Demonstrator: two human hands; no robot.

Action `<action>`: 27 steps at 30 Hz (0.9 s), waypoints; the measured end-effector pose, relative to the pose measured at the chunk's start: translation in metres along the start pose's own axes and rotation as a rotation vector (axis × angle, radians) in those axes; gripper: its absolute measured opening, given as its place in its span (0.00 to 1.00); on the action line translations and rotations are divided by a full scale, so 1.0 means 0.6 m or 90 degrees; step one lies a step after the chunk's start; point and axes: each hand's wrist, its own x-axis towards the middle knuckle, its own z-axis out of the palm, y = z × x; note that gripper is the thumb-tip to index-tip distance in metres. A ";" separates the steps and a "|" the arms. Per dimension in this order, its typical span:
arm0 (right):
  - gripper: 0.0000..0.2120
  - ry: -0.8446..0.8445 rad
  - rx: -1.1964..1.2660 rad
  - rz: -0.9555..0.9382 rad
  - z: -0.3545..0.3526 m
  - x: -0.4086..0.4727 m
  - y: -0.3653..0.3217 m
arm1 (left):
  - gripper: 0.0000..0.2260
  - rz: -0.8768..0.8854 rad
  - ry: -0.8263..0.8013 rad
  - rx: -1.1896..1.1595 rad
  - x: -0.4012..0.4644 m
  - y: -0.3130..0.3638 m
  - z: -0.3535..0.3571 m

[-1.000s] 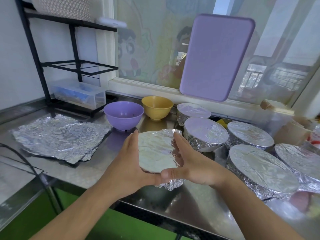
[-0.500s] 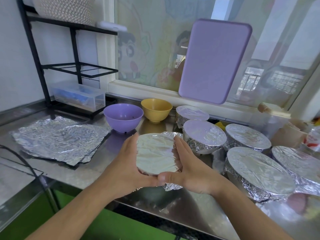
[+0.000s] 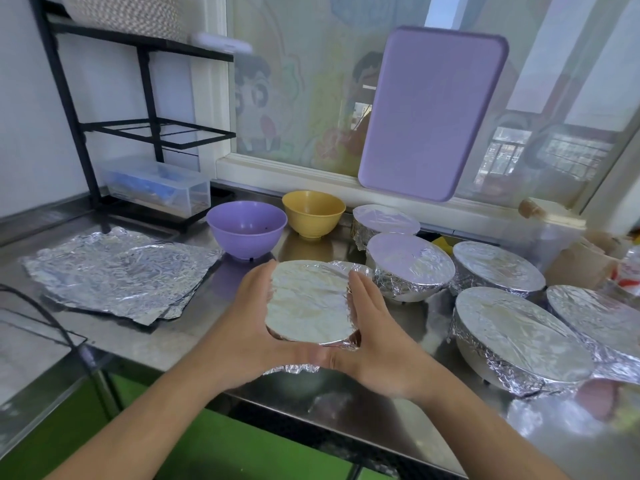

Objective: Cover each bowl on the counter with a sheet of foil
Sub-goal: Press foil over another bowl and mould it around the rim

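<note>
A foil-covered bowl [image 3: 310, 303] sits near the front of the steel counter [image 3: 166, 344]. My left hand [image 3: 252, 323] presses its left side and my right hand [image 3: 374, 337] its right side, thumbs meeting at the front rim over the foil. Behind it stand an uncovered purple bowl [image 3: 246, 227] and an uncovered yellow bowl [image 3: 313, 213]. Several more bowls wrapped in foil [image 3: 410, 263] crowd the right side. A stack of loose foil sheets [image 3: 117, 271] lies flat at the left.
A purple cutting board [image 3: 429, 112] leans on the window at the back. A black wire rack [image 3: 145, 129] with a clear plastic box [image 3: 156, 187] stands at the back left. Cardboard and packets [image 3: 588, 261] sit at the far right.
The bowl has come down from a tilt to sit flatter on the counter. Both hands have slid around its sides, folding the foil edge under the rim.
</note>
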 end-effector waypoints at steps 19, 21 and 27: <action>0.48 0.064 0.267 -0.080 0.030 -0.009 0.007 | 0.55 -0.010 0.073 -0.145 -0.019 -0.039 0.022; 0.47 0.038 0.309 -0.070 0.024 -0.014 0.004 | 0.52 -0.013 0.062 -0.146 -0.021 -0.039 0.017; 0.64 -0.045 0.365 -0.028 -0.010 -0.016 0.025 | 0.64 -0.047 0.014 -0.105 -0.026 -0.045 -0.020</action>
